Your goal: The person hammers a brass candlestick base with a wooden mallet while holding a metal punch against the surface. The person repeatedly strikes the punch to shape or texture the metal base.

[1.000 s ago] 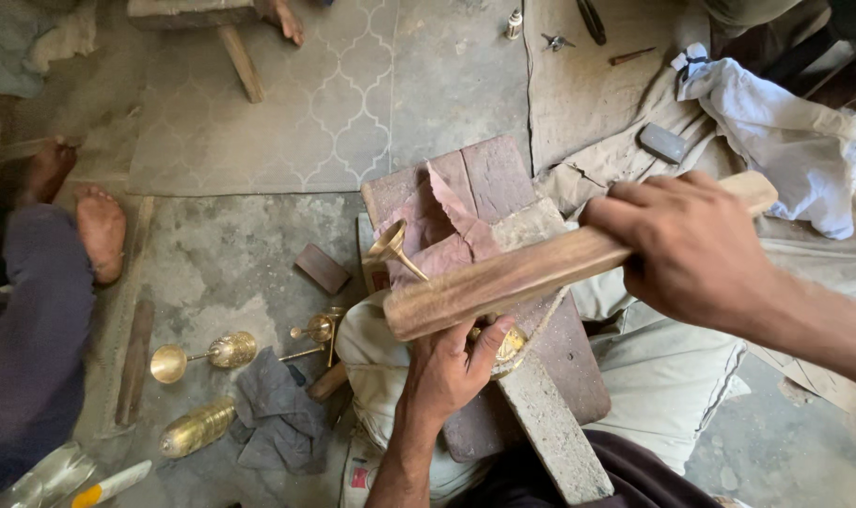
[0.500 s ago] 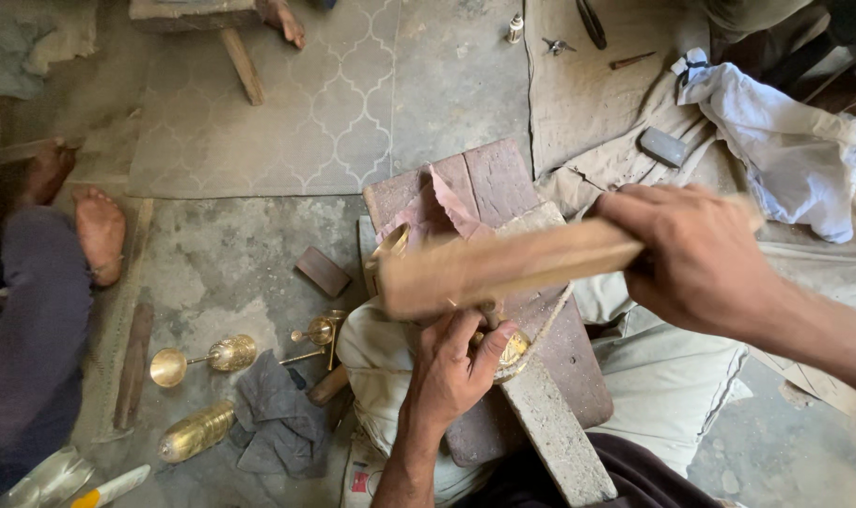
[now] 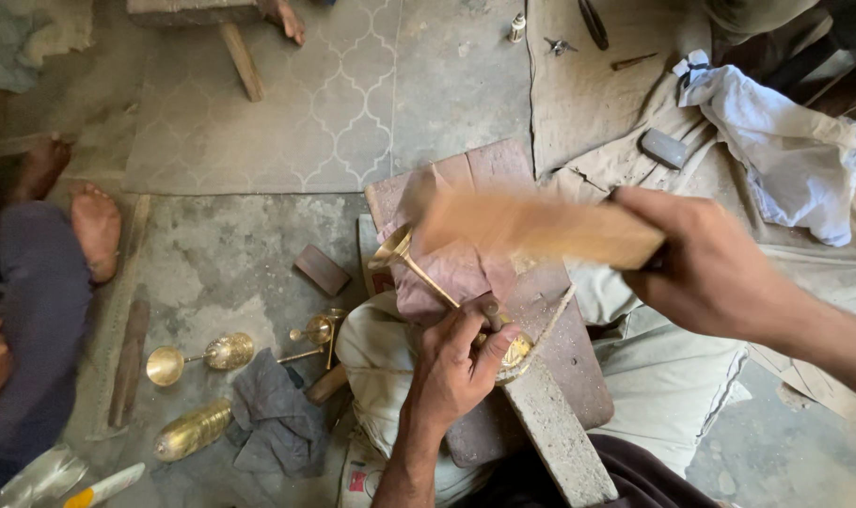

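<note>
My left hand pins a long thin brass piece with a flared cup end onto a pinkish cloth over a wooden board on my lap; a small dark tool sticks up between its fingers. My right hand grips a flat wooden mallet block, blurred with motion, raised above the cloth and the brass piece. A grey stone slab lies across the board under my left hand.
Brass pieces lie on the concrete floor at left: a double-cupped one, a ribbed one, smaller ones, beside a grey rag and a small wooden block. Another person's feet are at far left. White cloth at right.
The wooden block in my right hand has swung from resting low across the board to a raised, blurred position. My left hand stays on the brass piece.
</note>
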